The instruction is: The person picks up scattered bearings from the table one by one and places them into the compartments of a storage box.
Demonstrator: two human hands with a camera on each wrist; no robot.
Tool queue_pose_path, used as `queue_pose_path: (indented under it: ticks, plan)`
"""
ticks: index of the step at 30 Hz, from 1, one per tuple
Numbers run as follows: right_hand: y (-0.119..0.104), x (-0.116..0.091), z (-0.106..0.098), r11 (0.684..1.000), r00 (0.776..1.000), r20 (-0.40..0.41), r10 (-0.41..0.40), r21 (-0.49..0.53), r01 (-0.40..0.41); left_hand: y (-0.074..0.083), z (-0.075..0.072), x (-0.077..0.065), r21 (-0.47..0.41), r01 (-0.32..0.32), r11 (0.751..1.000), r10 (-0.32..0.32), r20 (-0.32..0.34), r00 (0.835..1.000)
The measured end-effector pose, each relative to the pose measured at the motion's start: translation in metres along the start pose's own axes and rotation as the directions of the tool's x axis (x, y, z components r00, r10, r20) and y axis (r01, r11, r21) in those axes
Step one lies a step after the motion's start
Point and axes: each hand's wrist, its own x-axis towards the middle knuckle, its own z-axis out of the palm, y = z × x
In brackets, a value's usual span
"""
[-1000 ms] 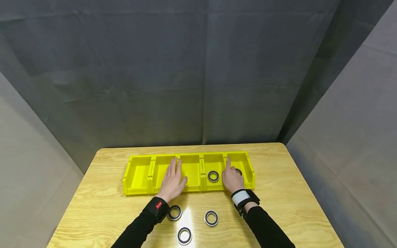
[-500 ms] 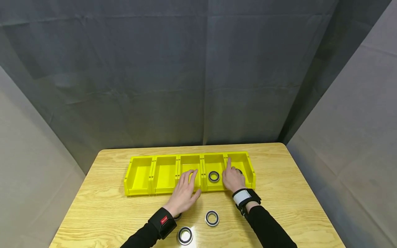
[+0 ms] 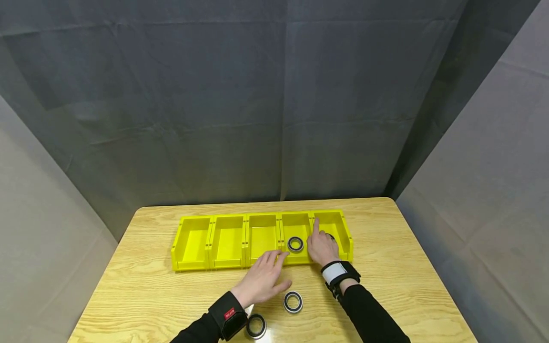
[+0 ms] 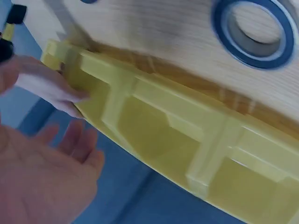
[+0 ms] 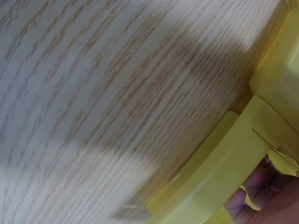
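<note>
My left hand hovers over the front edge of the yellow bin row, palm down with fingers extended and nothing in it. The left wrist view shows this palm bare. My right hand reaches into the rightmost bin, its index finger straight along the divider. Its other fingers bend inside, behind the front wall; I cannot tell whether they grip anything. A black-and-silver bearing peeks out beside the knuckles, mostly hidden by the hand. Another bearing lies flat in the neighbouring bin.
On the wooden table, in front of the bins, lie a bearing and another bearing close to the left cuff. A grey curtain hangs behind the table, with pale panels at both sides.
My left hand has moved from over the second and third bins to the right and toward me, now covering a table bearing seen earlier. My right hand keeps its place.
</note>
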Motion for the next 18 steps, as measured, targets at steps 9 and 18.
queue_pose_path:
  ticks: [9, 18]
  plan:
    - [-0.001, -0.001, -0.002, 1.0, 1.0, -0.001, -0.007, -0.005, 0.007, 0.023, 0.011, -0.008, 0.078, -0.164, 0.983, 0.15, 0.161, 0.976]
    - [0.0, 0.0, 0.0, 1.0, 1.0, 0.002, -0.009, -0.006, 0.009, 0.03, 0.019, -0.011, 0.075, -0.231, 0.97, 0.213, 0.194, 0.958]
